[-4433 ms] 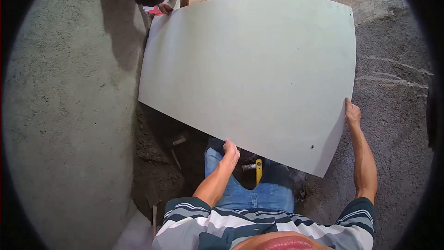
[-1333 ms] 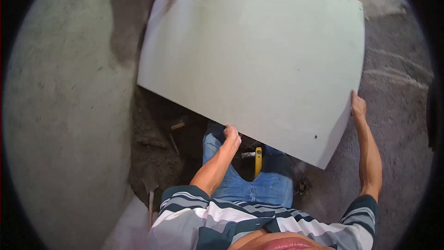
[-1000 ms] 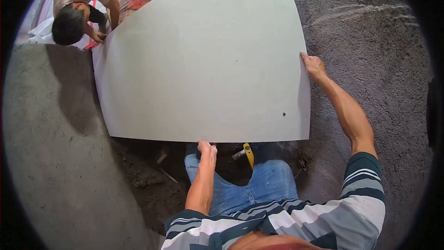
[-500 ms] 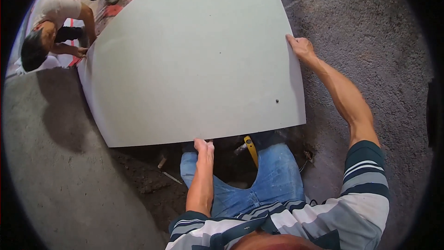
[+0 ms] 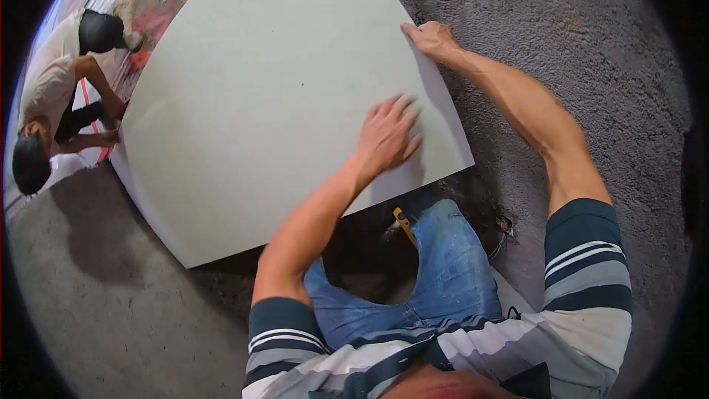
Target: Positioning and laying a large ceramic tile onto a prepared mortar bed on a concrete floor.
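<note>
A large pale tile [image 5: 244, 125] spans the middle, tilted in the view, its near edge above my knees. My right hand [image 5: 432, 38] grips its right edge, thumb on top and the other fingers mostly hidden at the side. Over the tile's near right part is my left hand [image 5: 388, 133], fingers spread and slightly blurred, holding nothing. Whether its palm touches the surface I cannot tell. At the far left, a co-worker [image 5: 55, 96] bends down with hands [image 5: 109, 133] at the tile's left edge.
Rough grey wall-like concrete [image 5: 605, 118] rises at right. A smooth grey concrete surface [image 5: 111, 310] lies at left. Between my knees, a yellow spirit level [image 5: 404, 225] stands partly hidden beside dark soil. Wires [image 5: 506, 229] stick out near my right knee.
My left hand has left the near edge and moved up over the tile. The tile appears turned anticlockwise and shifted left. A small dark speck near its right corner no longer shows.
</note>
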Demonstrator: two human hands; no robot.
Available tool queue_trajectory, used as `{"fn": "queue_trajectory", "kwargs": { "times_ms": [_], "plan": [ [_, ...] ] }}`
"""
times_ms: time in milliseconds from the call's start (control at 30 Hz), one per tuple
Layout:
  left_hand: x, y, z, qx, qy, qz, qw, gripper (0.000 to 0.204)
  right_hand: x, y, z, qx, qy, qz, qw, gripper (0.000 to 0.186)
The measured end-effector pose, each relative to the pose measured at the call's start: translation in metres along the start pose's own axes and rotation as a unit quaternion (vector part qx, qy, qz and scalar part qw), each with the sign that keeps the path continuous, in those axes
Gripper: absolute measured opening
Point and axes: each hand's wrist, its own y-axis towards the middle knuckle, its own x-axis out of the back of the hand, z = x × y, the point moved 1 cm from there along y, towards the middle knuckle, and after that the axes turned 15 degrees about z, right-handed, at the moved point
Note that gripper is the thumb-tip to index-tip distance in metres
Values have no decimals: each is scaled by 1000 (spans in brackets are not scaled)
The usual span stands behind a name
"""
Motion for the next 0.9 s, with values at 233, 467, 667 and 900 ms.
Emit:
{"fn": "queue_trajectory", "kwargs": {
  "times_ms": [233, 467, 667, 900],
  "plan": [
    [-20, 121, -17, -118, 238, 357, 895, 41, -7, 22, -18, 10, 37, 14, 999, 65],
    [-65, 143, 8, -106, 225, 390, 887, 50, -22, 48, -26, 19, 23, 13, 999, 62],
    [-86, 162, 6, -86, 201, 386, 896, 45, -33, 63, -52, 27, 28, -9, 999, 61],
    [-139, 163, 61, -191, 369, 386, 824, 47, -37, 39, -50, 87, 30, -92, 991, 40]
  ]
}}
